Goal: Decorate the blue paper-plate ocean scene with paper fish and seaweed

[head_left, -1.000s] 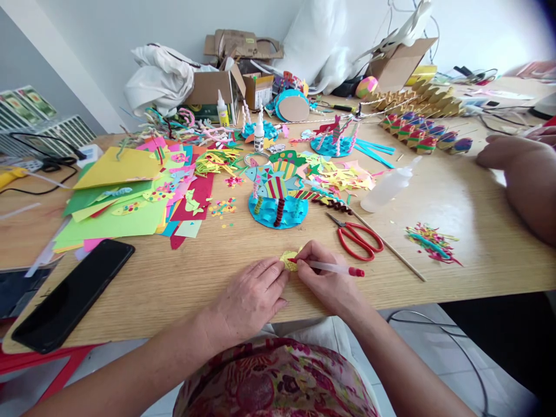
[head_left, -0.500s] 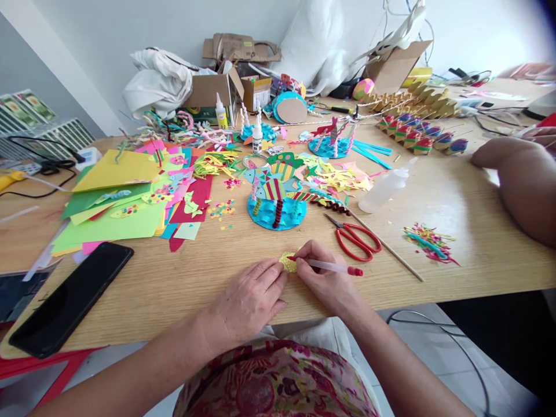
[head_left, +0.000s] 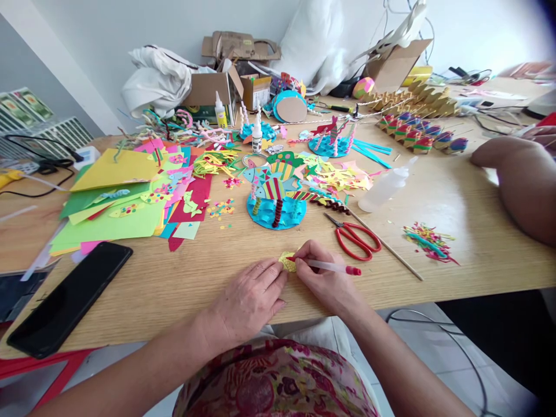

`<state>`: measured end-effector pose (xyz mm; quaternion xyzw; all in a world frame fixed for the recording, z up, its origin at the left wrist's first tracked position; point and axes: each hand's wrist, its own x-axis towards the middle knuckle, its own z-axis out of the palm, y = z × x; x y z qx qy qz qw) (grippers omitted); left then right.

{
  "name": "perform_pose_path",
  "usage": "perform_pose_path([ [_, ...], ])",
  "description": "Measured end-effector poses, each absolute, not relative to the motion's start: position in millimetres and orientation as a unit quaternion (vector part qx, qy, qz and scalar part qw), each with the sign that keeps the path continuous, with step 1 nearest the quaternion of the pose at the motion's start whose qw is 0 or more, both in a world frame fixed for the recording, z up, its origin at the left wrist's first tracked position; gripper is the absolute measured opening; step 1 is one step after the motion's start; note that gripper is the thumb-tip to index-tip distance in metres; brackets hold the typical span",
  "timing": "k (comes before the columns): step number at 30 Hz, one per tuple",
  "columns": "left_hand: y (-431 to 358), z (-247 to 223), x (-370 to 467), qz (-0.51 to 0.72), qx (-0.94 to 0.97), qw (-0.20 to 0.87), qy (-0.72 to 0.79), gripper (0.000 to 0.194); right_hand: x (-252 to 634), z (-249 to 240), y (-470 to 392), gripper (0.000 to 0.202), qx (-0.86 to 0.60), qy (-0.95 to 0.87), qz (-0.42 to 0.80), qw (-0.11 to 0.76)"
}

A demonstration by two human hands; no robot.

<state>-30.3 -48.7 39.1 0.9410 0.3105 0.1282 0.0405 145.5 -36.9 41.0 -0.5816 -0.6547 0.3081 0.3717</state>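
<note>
A small yellow paper cutout (head_left: 287, 261) with drawn markings lies on the table near its front edge. My left hand (head_left: 251, 292) rests flat with fingers stretched out, the fingertips pressing the cutout's left side. In my right hand (head_left: 324, 272) is a red felt-tip pen (head_left: 332, 266) with a clear barrel, pinched between thumb and fingers. Its tip touches the cutout, partly covered by my fingers. Red-handled scissors (head_left: 357, 238) lie just beyond my right hand. Beyond the cutout stands a blue round base (head_left: 278, 220) with paper fish raised on pipe-cleaner posts.
A black phone (head_left: 69, 298) and stacked coloured paper (head_left: 108, 226) lie on the left. To the right are a thin wooden stick (head_left: 397, 255), a glue bottle (head_left: 386, 188) and a scrap pile (head_left: 428, 242). Another person's arm (head_left: 516, 185) rests at the right edge.
Almost nothing differs. The view has shifted very slightly; both hands keep their places on the cutout, with the pen tip still against it.
</note>
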Motion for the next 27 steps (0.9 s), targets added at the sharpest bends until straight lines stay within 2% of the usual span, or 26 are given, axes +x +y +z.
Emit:
perform_pose_path([
  [10,-48.8,37.5,-30.1,0.13,0.942,0.036,0.307,0.04,144.6,40.1,-35.6,0.008,-0.591,-0.66,0.278,0.37],
  [27,-49.3,39.0,-30.5,0.128,0.941,0.046,0.309,0.039,146.6,39.5,-36.4,0.009,-0.579,-0.647,0.307,0.389],
])
